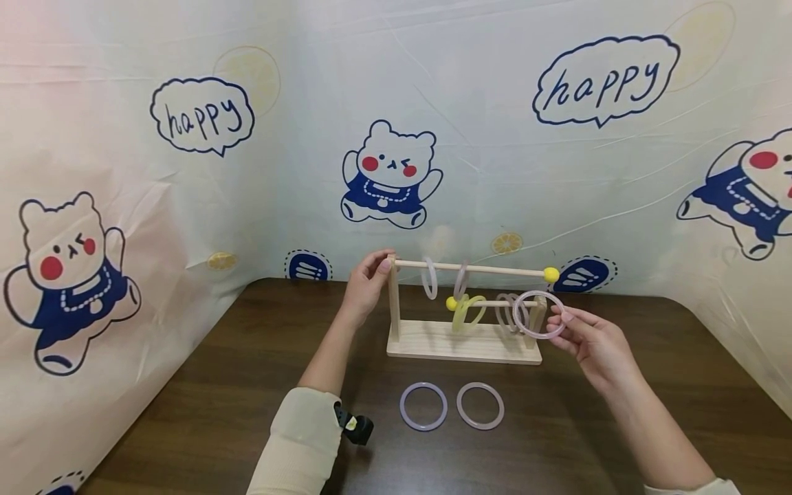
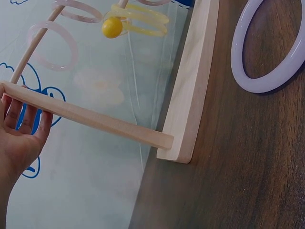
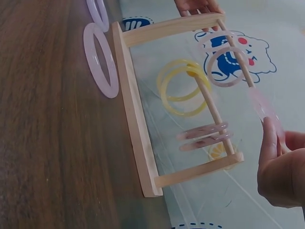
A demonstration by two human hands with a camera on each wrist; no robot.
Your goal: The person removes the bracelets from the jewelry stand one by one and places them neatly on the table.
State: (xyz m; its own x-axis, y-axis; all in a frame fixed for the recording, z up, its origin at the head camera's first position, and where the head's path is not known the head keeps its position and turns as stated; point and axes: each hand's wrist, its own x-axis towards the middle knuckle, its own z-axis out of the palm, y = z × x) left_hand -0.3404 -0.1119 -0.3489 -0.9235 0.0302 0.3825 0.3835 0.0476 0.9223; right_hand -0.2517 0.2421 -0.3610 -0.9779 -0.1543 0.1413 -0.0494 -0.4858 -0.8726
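Note:
A wooden bangle stand (image 1: 464, 342) has two rods, each tipped with a yellow ball (image 1: 551, 275). My left hand (image 1: 364, 285) holds the top of its left post (image 2: 90, 117). Between thumb and fingers, my right hand (image 1: 597, 344) pinches a pale pink bangle (image 1: 518, 330), apart from the stand's rods and near the upper rod's ball end. On the upper rod hang a whitish bangle (image 1: 432, 289) and a pinkish one (image 3: 212, 76). The lower rod carries yellow bangles (image 3: 164, 98) and pinkish-brown bangles (image 3: 205, 141).
In front of the stand, a lavender bangle (image 1: 402, 412) and a pale pink bangle (image 1: 459, 412) lie flat on the dark wooden table (image 1: 216, 412). A printed cloth (image 1: 297, 206) rises behind and beside the table. A black strap device (image 1: 357, 427) sits on the left wrist.

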